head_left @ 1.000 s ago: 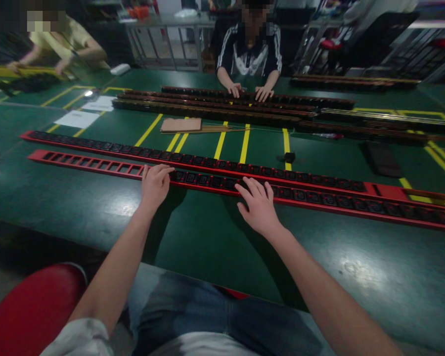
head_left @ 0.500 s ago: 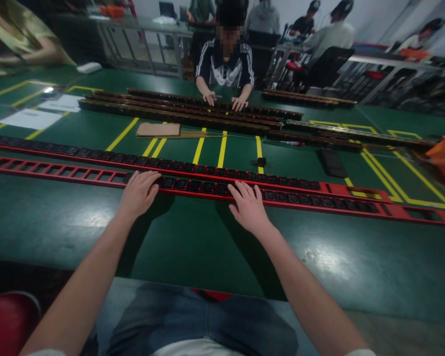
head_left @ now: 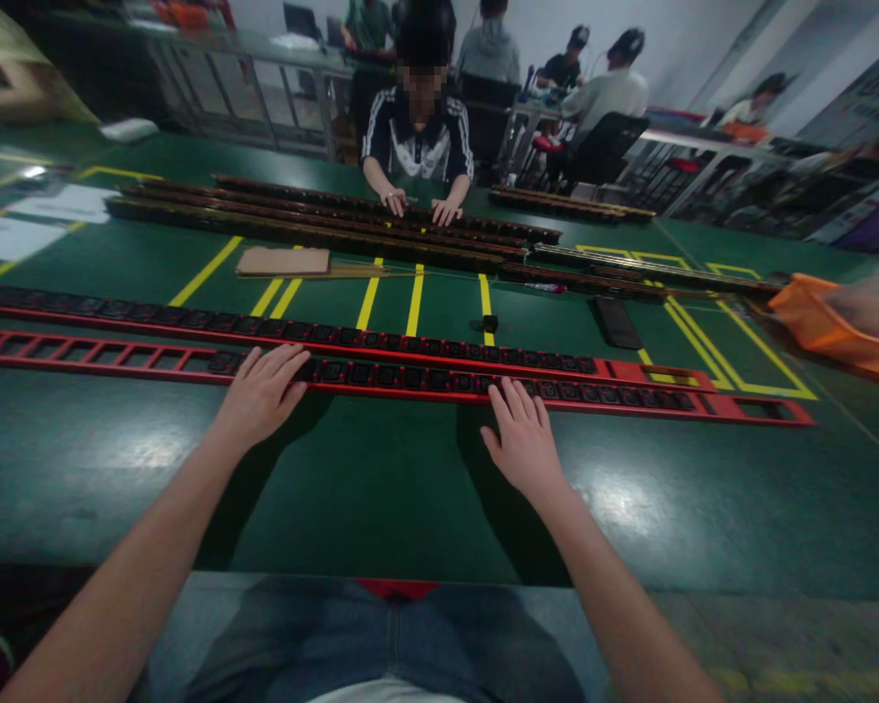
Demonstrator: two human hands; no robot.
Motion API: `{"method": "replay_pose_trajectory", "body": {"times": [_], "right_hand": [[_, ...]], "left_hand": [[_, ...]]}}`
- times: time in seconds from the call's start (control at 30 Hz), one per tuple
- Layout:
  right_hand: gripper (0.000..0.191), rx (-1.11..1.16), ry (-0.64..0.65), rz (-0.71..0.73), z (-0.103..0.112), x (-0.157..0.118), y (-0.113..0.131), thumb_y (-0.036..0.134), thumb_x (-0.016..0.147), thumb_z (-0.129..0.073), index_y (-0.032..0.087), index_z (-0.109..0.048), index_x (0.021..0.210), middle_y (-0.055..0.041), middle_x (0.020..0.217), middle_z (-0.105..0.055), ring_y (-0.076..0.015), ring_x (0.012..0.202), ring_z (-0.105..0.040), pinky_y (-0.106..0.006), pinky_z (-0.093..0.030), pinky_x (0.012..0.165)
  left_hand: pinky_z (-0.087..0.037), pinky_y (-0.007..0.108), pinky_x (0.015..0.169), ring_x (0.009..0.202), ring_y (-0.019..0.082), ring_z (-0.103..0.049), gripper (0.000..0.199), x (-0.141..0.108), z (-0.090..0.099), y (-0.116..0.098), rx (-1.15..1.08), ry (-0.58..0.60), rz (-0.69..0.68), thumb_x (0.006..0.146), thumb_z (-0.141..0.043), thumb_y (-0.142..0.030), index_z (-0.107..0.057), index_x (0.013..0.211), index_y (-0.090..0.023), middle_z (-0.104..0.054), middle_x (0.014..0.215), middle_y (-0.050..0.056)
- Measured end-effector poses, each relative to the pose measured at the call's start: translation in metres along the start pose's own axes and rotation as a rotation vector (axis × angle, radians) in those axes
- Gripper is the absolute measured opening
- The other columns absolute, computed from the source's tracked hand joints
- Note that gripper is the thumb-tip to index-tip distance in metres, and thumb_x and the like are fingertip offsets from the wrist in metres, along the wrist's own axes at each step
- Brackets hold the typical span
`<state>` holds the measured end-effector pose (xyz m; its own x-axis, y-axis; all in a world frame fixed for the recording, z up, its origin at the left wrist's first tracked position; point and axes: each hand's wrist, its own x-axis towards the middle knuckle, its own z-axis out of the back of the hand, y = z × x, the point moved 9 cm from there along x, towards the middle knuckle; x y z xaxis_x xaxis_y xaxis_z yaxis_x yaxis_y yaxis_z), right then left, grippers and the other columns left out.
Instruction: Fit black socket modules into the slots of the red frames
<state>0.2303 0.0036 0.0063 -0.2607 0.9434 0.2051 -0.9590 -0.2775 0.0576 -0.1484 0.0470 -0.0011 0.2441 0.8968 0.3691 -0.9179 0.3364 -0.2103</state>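
My left hand (head_left: 262, 395) lies over the nearer red strip (head_left: 388, 395), fingers stretched out on its black socket inserts. To the left of that hand one black insert (head_left: 225, 362) shows, and beyond it the strip's openings have no inserts. Farther right, my right hand (head_left: 522, 434) rests its spread fingertips on the same strip's inserts. A second red strip (head_left: 634, 369), lined with black sockets, runs just behind it, roughly parallel. Both strips lie flat on the green table (head_left: 381, 488). What is under my fingers is hidden.
Several dark long strips (head_left: 314, 227) lie farther back, where a co-worker's hands (head_left: 446, 212) rest on one. A cardboard piece (head_left: 283, 262), a small black block (head_left: 489, 323), a black phone-like slab (head_left: 616, 323) and an orange bin (head_left: 835, 327) are on the table.
The view has turned right, so the table's things appear farther left. My right hand has slid right along the nearer strip; my left hand has shifted slightly right along it.
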Motion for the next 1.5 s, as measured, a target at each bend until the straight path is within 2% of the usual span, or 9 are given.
{"method": "replay_pose_trajectory", "body": {"times": [0.2,0.37,0.63,0.77,0.97,1.13,1.23,1.37,1.5], "right_hand": [[0.058,-0.004,0.023,-0.052,-0.003,0.002,0.000,0.031,0.096,-0.050,0.015,-0.042,0.152,-0.0140,0.162,-0.035,-0.0315,0.149,-0.030,-0.058,-0.024,0.119],[0.058,-0.028,0.022,-0.065,0.001,0.006,0.003,0.032,0.097,-0.050,0.019,-0.040,0.153,-0.0160,0.159,-0.038,-0.0338,0.147,-0.033,-0.068,-0.013,0.119],[0.064,-0.058,0.005,-0.088,-0.003,-0.004,-0.007,0.038,0.097,-0.054,0.022,-0.035,0.157,-0.0149,0.167,-0.021,-0.0376,0.154,-0.015,-0.069,-0.011,0.119],[0.064,-0.075,0.000,-0.103,-0.004,-0.009,-0.017,0.038,0.098,-0.051,0.020,-0.034,0.157,-0.0146,0.167,-0.023,-0.0367,0.153,-0.019,-0.068,-0.009,0.120],[0.060,-0.065,0.032,-0.075,-0.003,-0.008,-0.023,0.038,0.099,-0.048,0.019,-0.038,0.155,-0.0121,0.166,-0.027,-0.0354,0.152,-0.024,-0.066,-0.013,0.120],[0.060,-0.092,-0.031,-0.156,0.009,-0.009,-0.053,0.042,0.101,-0.044,0.016,-0.037,0.154,-0.0155,0.165,-0.025,-0.0348,0.152,-0.024,-0.068,-0.014,0.119],[0.061,-0.112,-0.035,-0.216,0.007,-0.015,-0.074,0.043,0.101,-0.041,0.014,-0.035,0.155,-0.0179,0.163,-0.030,-0.0359,0.150,-0.026,-0.069,-0.016,0.118],[0.062,-0.124,-0.024,-0.206,0.002,-0.018,-0.079,0.042,0.100,-0.041,0.016,-0.034,0.156,-0.0159,0.162,-0.032,-0.0350,0.150,-0.028,-0.067,-0.015,0.118],[0.060,-0.119,-0.034,-0.177,0.008,-0.017,-0.081,0.040,0.101,-0.040,0.018,-0.034,0.156,-0.0138,0.161,-0.036,-0.0335,0.148,-0.031,-0.069,-0.013,0.118]], "left_hand": [[-0.019,0.053,0.126,0.142,0.029,-0.046,0.053,0.000,-0.002,-0.010,0.084,0.047,-0.030,0.101,-0.033,-0.040,-0.053,0.143,-0.014,-0.054,0.149,0.014],[-0.018,0.055,0.126,0.142,0.029,-0.046,0.052,0.000,-0.004,-0.008,0.093,0.056,-0.024,0.101,-0.034,-0.040,-0.051,0.145,-0.017,-0.054,0.150,0.013],[-0.010,0.060,0.126,0.146,0.031,-0.041,0.053,-0.001,-0.004,-0.015,0.090,0.066,-0.042,0.102,-0.034,-0.040,-0.047,0.149,-0.020,-0.049,0.154,0.011],[-0.007,0.061,0.126,0.150,0.030,-0.035,0.054,0.000,-0.004,-0.019,0.079,0.072,-0.062,0.102,-0.035,-0.040,-0.045,0.151,-0.022,-0.044,0.158,0.010],[-0.003,0.064,0.125,0.149,0.031,-0.036,0.053,0.001,-0.005,-0.021,0.059,0.084,-0.061,0.101,-0.036,-0.039,-0.045,0.151,-0.024,-0.044,0.158,0.010],[-0.004,0.064,0.125,0.149,0.031,-0.037,0.052,0.000,-0.004,-0.020,0.055,0.078,-0.049,0.101,-0.038,-0.039,-0.047,0.150,-0.024,-0.045,0.157,0.011],[-0.004,0.064,0.125,0.149,0.031,-0.036,0.053,0.000,-0.005,-0.018,0.051,0.075,-0.041,0.100,-0.039,-0.038,-0.047,0.150,-0.024,-0.044,0.158,0.011],[-0.003,0.065,0.125,0.149,0.032,-0.036,0.053,0.001,-0.005,-0.017,0.033,0.075,-0.027,0.099,-0.041,-0.037,-0.047,0.150,-0.025,-0.044,0.158,0.011],[-0.004,0.065,0.125,0.149,0.031,-0.036,0.052,0.001,-0.004,-0.018,0.048,0.075,-0.018,0.100,-0.040,-0.038,-0.047,0.150,-0.025,-0.045,0.157,0.011]]}}
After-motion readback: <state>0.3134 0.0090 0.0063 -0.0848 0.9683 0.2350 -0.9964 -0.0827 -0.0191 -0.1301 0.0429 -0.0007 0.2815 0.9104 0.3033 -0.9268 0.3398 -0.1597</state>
